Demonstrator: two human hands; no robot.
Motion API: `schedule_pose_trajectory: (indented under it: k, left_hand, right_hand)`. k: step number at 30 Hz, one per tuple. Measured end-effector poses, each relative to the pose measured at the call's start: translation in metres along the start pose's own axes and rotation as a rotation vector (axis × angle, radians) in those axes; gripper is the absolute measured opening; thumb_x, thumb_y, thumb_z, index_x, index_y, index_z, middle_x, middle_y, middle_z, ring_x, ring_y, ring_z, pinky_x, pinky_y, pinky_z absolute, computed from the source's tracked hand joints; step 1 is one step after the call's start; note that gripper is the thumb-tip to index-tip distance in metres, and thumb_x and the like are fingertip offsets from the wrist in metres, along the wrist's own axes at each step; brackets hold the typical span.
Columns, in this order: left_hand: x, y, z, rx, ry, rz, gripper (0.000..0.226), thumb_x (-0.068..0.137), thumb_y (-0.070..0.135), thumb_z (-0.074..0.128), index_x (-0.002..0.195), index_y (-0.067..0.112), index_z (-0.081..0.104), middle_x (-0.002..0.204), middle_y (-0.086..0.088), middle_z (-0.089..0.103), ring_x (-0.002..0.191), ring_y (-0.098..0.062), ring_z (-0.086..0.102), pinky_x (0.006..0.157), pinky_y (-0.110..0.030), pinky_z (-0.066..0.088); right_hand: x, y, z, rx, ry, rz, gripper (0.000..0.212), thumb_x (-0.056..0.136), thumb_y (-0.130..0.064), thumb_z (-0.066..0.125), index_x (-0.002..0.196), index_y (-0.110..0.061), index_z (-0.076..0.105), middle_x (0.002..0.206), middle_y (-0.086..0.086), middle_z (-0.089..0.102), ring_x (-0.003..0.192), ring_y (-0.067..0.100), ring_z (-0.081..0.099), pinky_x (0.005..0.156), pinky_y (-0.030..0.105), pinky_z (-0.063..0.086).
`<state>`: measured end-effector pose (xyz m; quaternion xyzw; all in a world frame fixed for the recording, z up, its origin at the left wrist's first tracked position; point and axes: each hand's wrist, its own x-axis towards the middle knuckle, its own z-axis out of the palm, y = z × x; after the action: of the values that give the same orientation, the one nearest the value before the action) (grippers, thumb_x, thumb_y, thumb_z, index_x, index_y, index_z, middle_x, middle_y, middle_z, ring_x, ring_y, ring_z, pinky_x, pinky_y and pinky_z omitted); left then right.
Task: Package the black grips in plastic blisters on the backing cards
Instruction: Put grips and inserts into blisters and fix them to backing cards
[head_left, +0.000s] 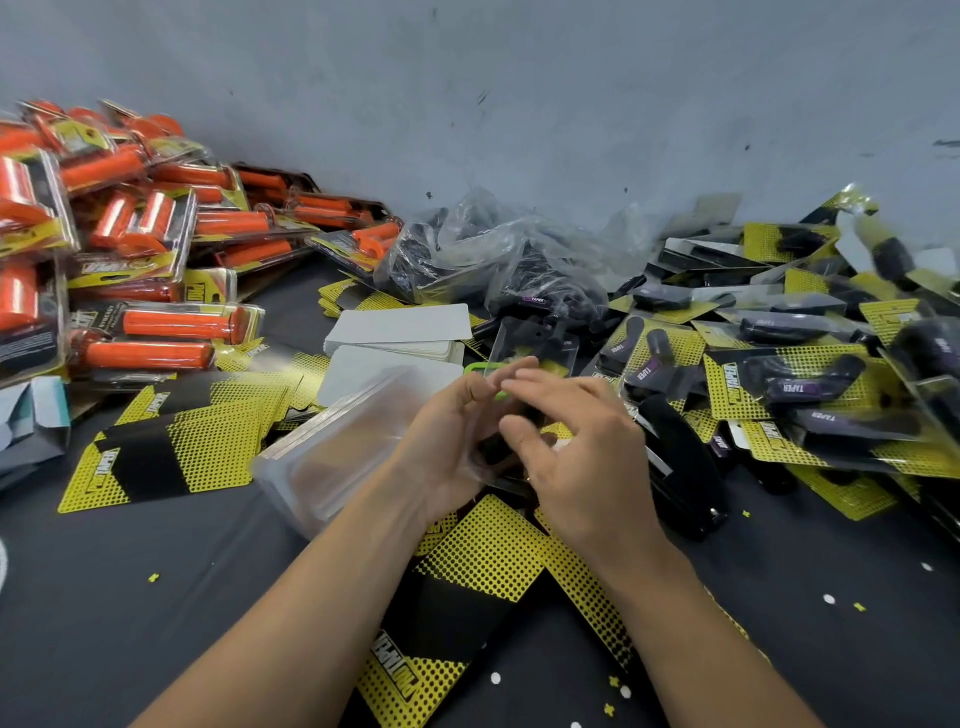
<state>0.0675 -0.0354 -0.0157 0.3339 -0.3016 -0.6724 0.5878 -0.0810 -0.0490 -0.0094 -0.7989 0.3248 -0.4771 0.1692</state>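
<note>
Evidently the work is mid-assembly. Both hands meet just above the bench (156, 597), over a yellow-and-black backing card (483, 566) that lies under the wrists, close by for when the filled shell is ready to go on it. The left hand (447, 436) cups a clear blister (479, 469), its fingers curled round the plastic to steady it. The right hand (587, 452) comes in from the other side, and its thumb and curved fingers appear to pinch a black grip (493, 448) that sits between the two palms, probably to seat it in the blister's pocket. Motion blur hides exactly how far in the grip is.

Supplies are laid out within arm's reach. A stack of empty blisters (332, 452) lies just left of the left hand, more printed cards (171, 447) are fanned beyond it, and a clear bag of loose black grips (488, 254) lies straight ahead against the wall. Finished black packs (789, 374) are heaped to the right, well apart from the orange-grip packs (156, 228) piled on the left, which keeps the two colours sorted. A black stapler (680, 467) lies just beside the right hand, most likely there to fasten blister to card.
</note>
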Motion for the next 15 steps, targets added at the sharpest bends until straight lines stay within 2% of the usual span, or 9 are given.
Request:
schedule_pose_trajectory:
  k: [3,4,6,7,8,10,12,14,15]
  left_hand:
    - [-0.002,0.001,0.001,-0.005,-0.026,0.008,0.046,0.093,0.021,0.042,0.132,0.016,0.066,0.119,-0.013,0.072,0.094,-0.026,0.073,0.073,-0.039,0.061]
    - [-0.002,0.001,0.001,-0.014,-0.045,0.001,0.046,0.092,0.019,0.044,0.134,0.012,0.061,0.117,-0.015,0.071,0.091,-0.028,0.073,0.070,-0.039,0.061]
    - [-0.005,0.003,0.001,-0.046,-0.102,-0.031,0.045,0.086,0.013,0.051,0.130,0.010,0.055,0.104,-0.015,0.070,0.079,-0.029,0.074,0.061,-0.038,0.061]
    - [-0.006,0.004,0.000,-0.039,-0.142,-0.047,0.043,0.083,0.012,0.054,0.126,0.012,0.057,0.099,-0.014,0.070,0.077,-0.029,0.074,0.058,-0.037,0.060]
    - [-0.006,0.004,-0.002,0.001,-0.171,-0.061,0.041,0.080,0.012,0.057,0.121,0.013,0.063,0.100,-0.014,0.072,0.082,-0.030,0.074,0.060,-0.037,0.060]
    - [-0.007,0.006,-0.005,0.118,-0.205,-0.071,0.036,0.081,0.016,0.059,0.114,0.018,0.073,0.110,-0.014,0.072,0.096,-0.030,0.071,0.069,-0.037,0.059]
    - [-0.006,0.006,-0.007,0.165,-0.183,-0.073,0.038,0.088,0.027,0.060,0.122,0.017,0.074,0.119,-0.017,0.071,0.103,-0.031,0.071,0.073,-0.040,0.060]
    - [-0.006,0.006,-0.011,0.085,-0.099,-0.049,0.056,0.088,0.045,0.063,0.134,0.013,0.069,0.132,-0.017,0.069,0.114,-0.035,0.070,0.082,-0.049,0.061]
    - [-0.005,0.006,-0.012,0.015,-0.084,-0.021,0.065,0.088,0.052,0.062,0.139,0.012,0.065,0.139,-0.019,0.065,0.122,-0.037,0.067,0.089,-0.052,0.059]
  right_hand:
    - [0.002,-0.002,-0.007,0.032,0.170,0.069,0.040,0.092,-0.010,0.074,0.127,-0.031,0.071,0.132,-0.010,0.063,0.120,0.001,0.052,0.098,0.004,0.039]
    - [0.004,-0.001,-0.009,0.017,0.190,0.111,0.046,0.094,-0.013,0.073,0.136,-0.028,0.066,0.137,-0.007,0.060,0.123,0.004,0.051,0.100,0.004,0.036]
    - [0.006,0.002,-0.011,0.035,0.161,0.233,0.066,0.095,-0.025,0.073,0.153,-0.035,0.043,0.140,-0.013,0.052,0.127,0.009,0.053,0.103,0.017,0.042]
    - [0.008,0.003,-0.012,0.089,0.135,0.302,0.074,0.094,-0.032,0.073,0.156,-0.041,0.034,0.137,-0.021,0.052,0.121,0.004,0.057,0.098,0.019,0.047]
    - [0.010,0.004,-0.014,0.159,0.120,0.366,0.076,0.092,-0.037,0.074,0.154,-0.043,0.032,0.129,-0.027,0.058,0.111,-0.001,0.062,0.087,0.013,0.050]
    - [0.012,0.009,-0.015,0.254,0.113,0.446,0.047,0.092,-0.038,0.073,0.135,-0.038,0.055,0.095,-0.024,0.073,0.087,-0.008,0.067,0.066,0.009,0.049]
    - [0.013,0.013,-0.016,0.246,0.145,0.490,0.004,0.094,-0.032,0.070,0.097,-0.030,0.071,0.077,-0.018,0.072,0.069,0.001,0.068,0.063,0.024,0.051]
    - [0.012,0.017,-0.015,0.318,0.206,0.574,0.015,0.097,-0.026,0.067,0.082,-0.024,0.069,0.066,-0.006,0.068,0.058,0.011,0.061,0.058,0.037,0.051]
    - [0.013,0.019,-0.016,0.415,0.250,0.629,0.015,0.098,-0.022,0.066,0.083,-0.021,0.067,0.061,-0.003,0.066,0.054,0.015,0.059,0.054,0.036,0.048]
